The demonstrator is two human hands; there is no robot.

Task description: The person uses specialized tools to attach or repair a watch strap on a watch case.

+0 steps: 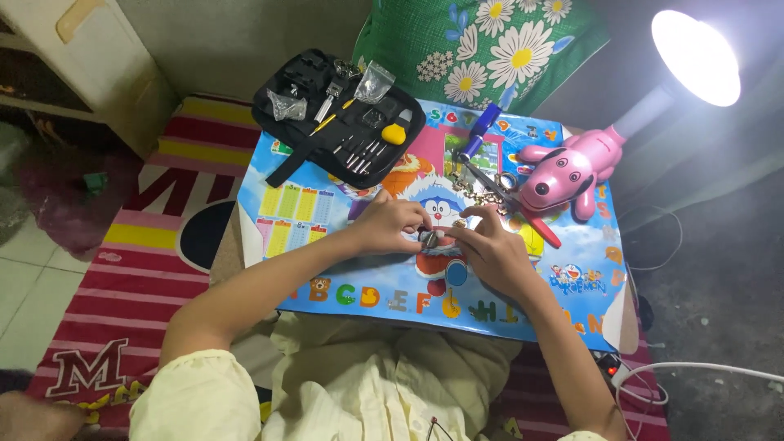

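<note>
Striped red, white and yellow matting covered the floor (122, 269), and on it stood a small desk (343, 282) topped with a bright blue cartoon sheet showing coloured letters along its near edge. Both hands met over the middle of that sheet: the left hand (390, 224) and the right hand (490, 249) each had fingertips pinched on a small round metal watch case (429, 238), held between them just above the desk. A metal link bracelet (482, 194) lay just beyond the right hand, near a red-handled tool (539, 224). At the far left of the desk an open black tool kit (339, 114) held small screwdrivers, clear bags and a yellow-handled piece. A pink toy-dog lamp (572, 167) stood at the far right, its bulb lit. A green flowered cushion (490, 45) sat behind the desk.
</note>
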